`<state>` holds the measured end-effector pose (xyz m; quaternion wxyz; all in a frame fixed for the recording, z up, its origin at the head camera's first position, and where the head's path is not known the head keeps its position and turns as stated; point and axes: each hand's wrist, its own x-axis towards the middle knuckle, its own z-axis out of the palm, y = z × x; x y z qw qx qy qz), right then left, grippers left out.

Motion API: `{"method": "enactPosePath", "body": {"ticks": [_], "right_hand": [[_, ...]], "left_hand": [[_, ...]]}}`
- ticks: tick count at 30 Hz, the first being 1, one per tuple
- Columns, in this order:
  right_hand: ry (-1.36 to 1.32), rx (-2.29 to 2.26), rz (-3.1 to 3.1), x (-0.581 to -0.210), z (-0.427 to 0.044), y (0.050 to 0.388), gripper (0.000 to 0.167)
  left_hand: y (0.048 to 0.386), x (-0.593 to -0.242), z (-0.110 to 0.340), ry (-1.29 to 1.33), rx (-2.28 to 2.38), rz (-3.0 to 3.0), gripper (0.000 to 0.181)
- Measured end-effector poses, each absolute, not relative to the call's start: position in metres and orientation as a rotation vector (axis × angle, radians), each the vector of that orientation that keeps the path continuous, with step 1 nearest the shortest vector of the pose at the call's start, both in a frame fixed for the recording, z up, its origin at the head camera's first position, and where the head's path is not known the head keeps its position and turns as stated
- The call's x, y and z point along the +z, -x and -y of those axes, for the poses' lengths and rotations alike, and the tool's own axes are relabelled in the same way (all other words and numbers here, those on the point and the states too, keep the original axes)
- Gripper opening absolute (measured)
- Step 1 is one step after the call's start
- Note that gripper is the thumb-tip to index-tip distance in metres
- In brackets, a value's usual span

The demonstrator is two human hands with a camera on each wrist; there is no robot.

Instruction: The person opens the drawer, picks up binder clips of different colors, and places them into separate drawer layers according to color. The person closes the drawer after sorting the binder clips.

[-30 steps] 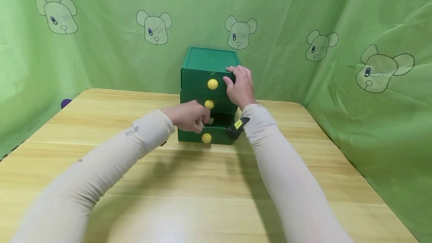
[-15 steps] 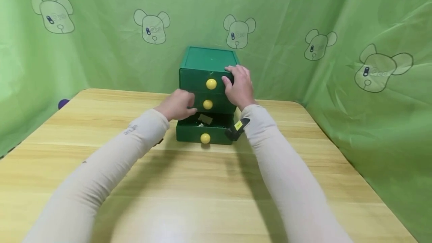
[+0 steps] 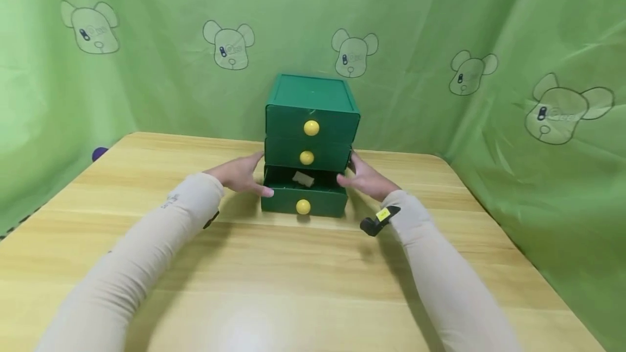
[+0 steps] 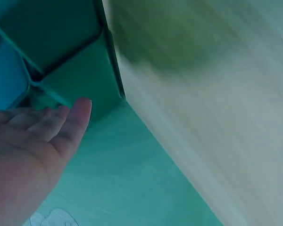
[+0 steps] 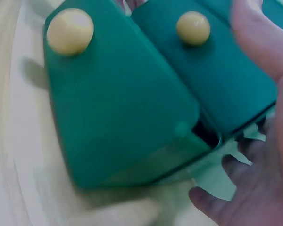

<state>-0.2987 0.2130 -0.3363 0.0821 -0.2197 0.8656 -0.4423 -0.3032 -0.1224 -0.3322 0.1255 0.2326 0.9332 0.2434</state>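
Observation:
A green three-drawer cabinet (image 3: pixel 313 91) with round yellow knobs stands towards the back of the table. Its bottom drawer (image 3: pixel 279 200) is pulled out, and a small beige block-like piece (image 3: pixel 303 178) lies inside. At the cabinet's left side is my left hand (image 3: pixel 239 174), fingers extended and thumb at the drawer's front left corner. My right hand (image 3: pixel 367 177) spreads beside the right side, its thumb near the drawer's right end. In the right wrist view that hand's fingers (image 5: pixel 243 165) are spread with nothing held. Whether either hand touches the cabinet, I cannot tell.
The wooden table (image 3: pixel 274 281) reaches forward from the cabinet. Green curtain (image 3: pixel 171 86) with bear-head outlines hangs behind and at both sides. A purple round object (image 3: pixel 100 153) shows past the table's left edge. Dark wrist mounts (image 3: pixel 379 221) sit on the sleeves.
My left hand has left the area over the bottom drawer and moved down to the cabinet's left side. My right hand has let go of the top corner and dropped to the right side.

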Motion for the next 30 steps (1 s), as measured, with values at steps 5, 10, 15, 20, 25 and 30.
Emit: {"method": "enactPosePath", "body": {"ticks": [5,10,15,20,25,30], "right_hand": [[0.732,-1.403,-2.472,-0.35,-0.213,0.305,0.119],[0.447,-1.393,-2.68,-0.35,-0.204,0.305,0.116],[0.369,-1.476,-2.851,-0.364,-0.201,0.308,0.087],[0.332,-1.541,-2.953,-0.375,-0.199,0.308,0.065],[0.304,-1.429,-3.086,-0.375,-0.198,0.29,0.044],[0.286,-1.148,-3.234,-0.366,-0.209,0.247,0.027]], "left_hand": [[0.302,-0.337,0.117,-0.623,0.725,-2.728,0.123],[0.305,-0.341,0.112,-0.582,0.856,-2.836,0.09],[0.31,-0.354,0.104,-0.599,0.899,-3.047,0.044],[0.311,-0.359,0.1,-0.551,0.879,-3.164,0.025],[0.295,-0.353,0.106,-0.629,0.874,-3.207,0.022],[0.251,-0.342,0.125,-0.841,0.904,-3.299,0.027]]}}
